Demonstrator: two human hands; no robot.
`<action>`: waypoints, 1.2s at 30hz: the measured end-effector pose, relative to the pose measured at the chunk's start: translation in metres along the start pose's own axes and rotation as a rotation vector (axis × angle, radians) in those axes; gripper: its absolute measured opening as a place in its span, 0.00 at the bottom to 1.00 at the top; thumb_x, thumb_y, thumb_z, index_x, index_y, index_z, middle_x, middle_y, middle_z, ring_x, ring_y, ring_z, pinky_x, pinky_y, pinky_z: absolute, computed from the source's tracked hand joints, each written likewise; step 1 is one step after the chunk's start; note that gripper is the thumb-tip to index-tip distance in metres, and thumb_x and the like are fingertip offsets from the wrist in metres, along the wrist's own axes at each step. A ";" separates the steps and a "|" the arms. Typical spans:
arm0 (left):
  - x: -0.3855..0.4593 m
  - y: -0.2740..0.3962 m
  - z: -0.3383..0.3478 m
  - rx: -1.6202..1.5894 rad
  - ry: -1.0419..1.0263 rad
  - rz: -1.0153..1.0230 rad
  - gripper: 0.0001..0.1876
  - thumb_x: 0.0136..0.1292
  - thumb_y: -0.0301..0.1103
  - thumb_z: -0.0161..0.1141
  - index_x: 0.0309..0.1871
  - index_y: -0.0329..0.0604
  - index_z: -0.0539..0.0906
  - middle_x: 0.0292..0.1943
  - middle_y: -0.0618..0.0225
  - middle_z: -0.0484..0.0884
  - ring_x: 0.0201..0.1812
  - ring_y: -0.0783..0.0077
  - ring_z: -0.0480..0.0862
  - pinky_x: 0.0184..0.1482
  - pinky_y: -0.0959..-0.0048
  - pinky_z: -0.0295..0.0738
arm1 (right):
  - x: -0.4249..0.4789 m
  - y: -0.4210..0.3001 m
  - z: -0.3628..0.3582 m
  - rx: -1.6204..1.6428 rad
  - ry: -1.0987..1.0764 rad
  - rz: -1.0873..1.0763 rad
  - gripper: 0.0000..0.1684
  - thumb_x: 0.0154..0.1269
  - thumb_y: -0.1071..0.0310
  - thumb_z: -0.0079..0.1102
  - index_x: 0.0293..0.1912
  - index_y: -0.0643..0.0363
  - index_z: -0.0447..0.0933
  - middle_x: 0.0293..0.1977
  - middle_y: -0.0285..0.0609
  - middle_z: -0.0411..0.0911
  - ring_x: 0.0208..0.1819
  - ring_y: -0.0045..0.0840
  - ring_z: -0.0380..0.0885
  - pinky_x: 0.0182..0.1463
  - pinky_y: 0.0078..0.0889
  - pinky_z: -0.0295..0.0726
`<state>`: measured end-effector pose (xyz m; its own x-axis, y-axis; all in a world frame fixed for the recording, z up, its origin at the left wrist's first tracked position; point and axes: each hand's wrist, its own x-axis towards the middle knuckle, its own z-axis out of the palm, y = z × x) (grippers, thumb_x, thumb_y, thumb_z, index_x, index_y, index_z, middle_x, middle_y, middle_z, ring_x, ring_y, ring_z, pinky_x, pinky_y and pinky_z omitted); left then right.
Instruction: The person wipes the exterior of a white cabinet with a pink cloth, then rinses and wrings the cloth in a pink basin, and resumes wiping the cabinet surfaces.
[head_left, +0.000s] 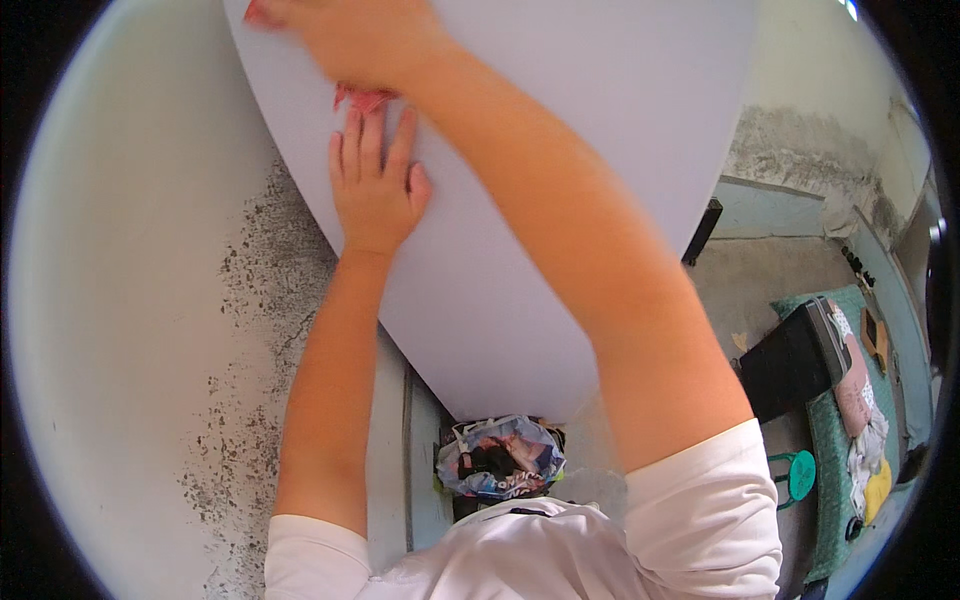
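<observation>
My left hand (379, 187) lies flat on a tall, smooth, pale panel (540, 225), fingers spread and thumb out to the side. Its fingertips meet the ragged lower edge of a thin red piece (365, 99), perhaps paper or film. Above it, my right hand (367, 41) reaches across and covers most of that red piece. Motion blurs this hand, and the frame's top edge cuts it off. Red also shows by its fingers at the upper left; whether they grip it I cannot tell.
At left is a wall (135, 262) with dark, flaking mould stains. Below the panel stands a plastic bag (450, 469) stuffed with cloth-like items. To the right are a black suitcase (787, 364), a green stool (802, 469) and a green-covered bed (829, 480) with cloth items on it.
</observation>
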<state>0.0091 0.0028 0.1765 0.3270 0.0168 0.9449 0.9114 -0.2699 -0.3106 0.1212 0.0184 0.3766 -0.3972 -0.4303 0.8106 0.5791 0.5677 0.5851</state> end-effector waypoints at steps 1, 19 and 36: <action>0.003 0.004 -0.002 0.009 -0.019 -0.002 0.35 0.70 0.38 0.60 0.82 0.50 0.73 0.85 0.52 0.66 0.84 0.42 0.64 0.83 0.37 0.57 | -0.003 0.017 -0.026 -0.017 -0.035 0.039 0.28 0.73 0.67 0.53 0.70 0.58 0.78 0.78 0.51 0.71 0.83 0.46 0.64 0.86 0.52 0.60; 0.011 0.016 0.002 0.000 0.026 0.037 0.37 0.72 0.34 0.55 0.86 0.52 0.68 0.88 0.54 0.61 0.87 0.42 0.60 0.84 0.36 0.53 | -0.326 0.009 -0.261 -0.415 0.096 0.815 0.34 0.82 0.70 0.48 0.80 0.75 0.60 0.82 0.68 0.58 0.85 0.57 0.57 0.88 0.56 0.52; 0.011 0.019 0.002 0.010 0.060 0.076 0.32 0.80 0.39 0.50 0.86 0.52 0.68 0.87 0.53 0.62 0.85 0.40 0.63 0.83 0.35 0.56 | -0.286 0.030 -0.248 -0.334 0.285 1.086 0.33 0.84 0.63 0.50 0.80 0.69 0.63 0.76 0.65 0.68 0.77 0.57 0.66 0.82 0.53 0.62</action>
<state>0.0299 -0.0001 0.1806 0.3797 -0.0609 0.9231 0.8873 -0.2583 -0.3820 0.4285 -0.0153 0.1560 0.5707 0.0011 0.8211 0.6911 0.5394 -0.4811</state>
